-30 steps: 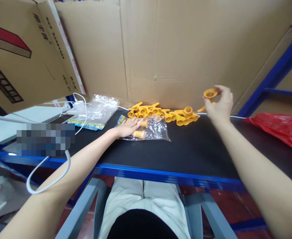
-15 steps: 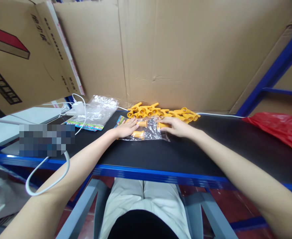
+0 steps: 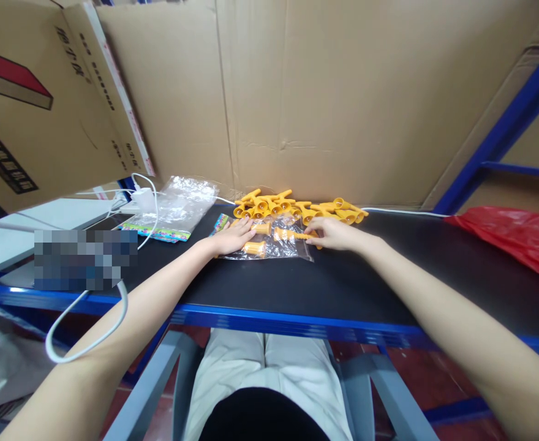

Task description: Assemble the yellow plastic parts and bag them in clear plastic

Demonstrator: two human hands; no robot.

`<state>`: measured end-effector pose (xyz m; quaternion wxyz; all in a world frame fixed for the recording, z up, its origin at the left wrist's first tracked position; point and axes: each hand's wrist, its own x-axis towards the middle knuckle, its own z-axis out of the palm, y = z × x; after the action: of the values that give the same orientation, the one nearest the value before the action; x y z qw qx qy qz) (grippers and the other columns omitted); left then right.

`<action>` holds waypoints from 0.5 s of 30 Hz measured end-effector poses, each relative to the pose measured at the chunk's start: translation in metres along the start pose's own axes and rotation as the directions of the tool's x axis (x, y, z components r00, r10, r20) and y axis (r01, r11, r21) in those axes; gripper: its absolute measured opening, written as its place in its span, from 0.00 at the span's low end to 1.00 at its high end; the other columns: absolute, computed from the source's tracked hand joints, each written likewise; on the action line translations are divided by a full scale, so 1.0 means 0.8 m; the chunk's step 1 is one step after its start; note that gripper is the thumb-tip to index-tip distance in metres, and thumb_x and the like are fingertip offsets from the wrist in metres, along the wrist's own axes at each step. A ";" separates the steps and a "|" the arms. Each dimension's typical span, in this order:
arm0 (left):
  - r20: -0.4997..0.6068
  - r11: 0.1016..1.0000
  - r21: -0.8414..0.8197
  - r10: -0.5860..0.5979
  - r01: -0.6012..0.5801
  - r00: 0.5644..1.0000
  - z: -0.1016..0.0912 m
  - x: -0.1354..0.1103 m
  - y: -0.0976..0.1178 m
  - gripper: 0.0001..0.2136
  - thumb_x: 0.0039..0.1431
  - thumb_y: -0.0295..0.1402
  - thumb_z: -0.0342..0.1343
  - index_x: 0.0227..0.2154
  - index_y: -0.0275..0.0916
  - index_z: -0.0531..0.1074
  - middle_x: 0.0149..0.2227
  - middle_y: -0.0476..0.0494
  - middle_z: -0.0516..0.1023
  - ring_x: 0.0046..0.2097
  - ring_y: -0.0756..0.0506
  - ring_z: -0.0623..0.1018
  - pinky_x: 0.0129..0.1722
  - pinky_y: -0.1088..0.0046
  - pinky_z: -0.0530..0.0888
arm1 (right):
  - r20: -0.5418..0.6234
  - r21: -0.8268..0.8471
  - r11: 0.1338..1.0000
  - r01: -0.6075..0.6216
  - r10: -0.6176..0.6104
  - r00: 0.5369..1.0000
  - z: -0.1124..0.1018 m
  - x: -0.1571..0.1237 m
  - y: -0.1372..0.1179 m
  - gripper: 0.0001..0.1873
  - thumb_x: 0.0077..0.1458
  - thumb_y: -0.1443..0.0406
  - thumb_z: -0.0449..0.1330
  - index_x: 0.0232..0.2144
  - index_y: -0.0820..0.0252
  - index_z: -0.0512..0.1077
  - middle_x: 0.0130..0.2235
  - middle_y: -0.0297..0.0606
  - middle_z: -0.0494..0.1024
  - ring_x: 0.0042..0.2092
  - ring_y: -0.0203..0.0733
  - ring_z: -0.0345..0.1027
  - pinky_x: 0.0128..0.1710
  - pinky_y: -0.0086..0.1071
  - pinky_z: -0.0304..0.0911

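Observation:
A small clear plastic bag [image 3: 282,248] lies flat on the black tabletop [image 3: 343,275], with yellow plastic parts inside. My left hand [image 3: 235,236] rests flat on the bag's left end, fingers stretched out. My right hand [image 3: 334,234] is at the bag's right end, its fingers closed on a yellow funnel-shaped part [image 3: 292,234] that reaches into the bag. Just behind the bag, a pile of several more yellow parts [image 3: 297,208] lies against the cardboard wall.
A stack of clear bags with coloured headers [image 3: 175,208] lies at the left, beside a white charger and cable [image 3: 143,197]. A red plastic bag [image 3: 517,236] sits at the right. Cardboard sheets [image 3: 334,98] stand behind. A blue frame [image 3: 503,135] rises at right.
My right hand came down from the air at the right with a yellow part to the bag's right end, and the part now reaches further left into the bag. My left hand stayed put.

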<state>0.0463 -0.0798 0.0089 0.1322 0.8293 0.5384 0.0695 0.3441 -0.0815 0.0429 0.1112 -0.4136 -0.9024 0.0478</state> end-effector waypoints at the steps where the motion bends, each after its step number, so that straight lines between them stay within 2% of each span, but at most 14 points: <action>1: -0.004 1.000 -0.006 0.002 -0.002 1.000 0.000 0.000 -0.001 0.35 0.60 0.54 0.25 0.65 0.39 0.40 0.66 0.46 0.35 0.67 0.43 0.37 0.63 0.55 0.39 | 0.006 0.014 1.000 -0.011 0.011 1.000 0.002 0.001 -0.001 0.09 0.51 0.63 0.58 0.30 0.62 0.74 0.34 0.41 0.76 0.33 0.39 0.67 0.32 0.30 0.60; 6: -0.029 1.000 -0.024 -0.001 0.000 1.000 0.002 0.000 -0.002 0.34 0.60 0.54 0.27 0.64 0.39 0.45 0.67 0.44 0.39 0.67 0.43 0.40 0.63 0.56 0.38 | -0.007 0.012 0.999 -0.050 0.050 0.999 0.006 0.003 -0.013 0.08 0.51 0.63 0.57 0.26 0.63 0.72 0.26 0.37 0.74 0.26 0.35 0.63 0.27 0.29 0.55; 11: -0.115 0.999 -0.008 0.045 -0.046 0.992 -0.002 -0.004 0.004 0.30 0.61 0.52 0.30 0.56 0.41 0.62 0.62 0.41 0.59 0.63 0.39 0.57 0.62 0.56 0.47 | -0.116 -0.036 0.996 -0.077 0.072 0.991 0.000 -0.001 -0.023 0.07 0.50 0.64 0.57 0.25 0.62 0.72 0.25 0.37 0.74 0.26 0.36 0.63 0.27 0.29 0.53; 13: -0.120 0.999 -0.019 0.046 -0.048 0.992 -0.006 -0.008 0.010 0.28 0.61 0.51 0.31 0.53 0.41 0.65 0.59 0.40 0.64 0.60 0.39 0.62 0.61 0.57 0.51 | -0.141 -0.068 0.993 -0.101 0.090 0.986 -0.002 -0.002 -0.027 0.07 0.49 0.65 0.57 0.24 0.61 0.71 0.25 0.37 0.74 0.27 0.36 0.63 0.27 0.29 0.52; 15: -0.106 0.998 -0.055 0.034 -0.040 0.994 -0.009 -0.011 0.015 0.27 0.61 0.50 0.32 0.53 0.40 0.65 0.58 0.40 0.65 0.58 0.39 0.64 0.59 0.59 0.54 | -0.155 -0.096 0.988 -0.120 0.105 0.982 -0.003 -0.003 -0.031 0.06 0.49 0.65 0.57 0.23 0.61 0.70 0.25 0.37 0.74 0.27 0.36 0.63 0.27 0.29 0.51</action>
<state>0.0511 -0.0916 0.0195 0.1258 0.8303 0.5268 0.1310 0.3275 -0.0996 0.0492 0.1536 -0.4716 -0.8680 -0.0244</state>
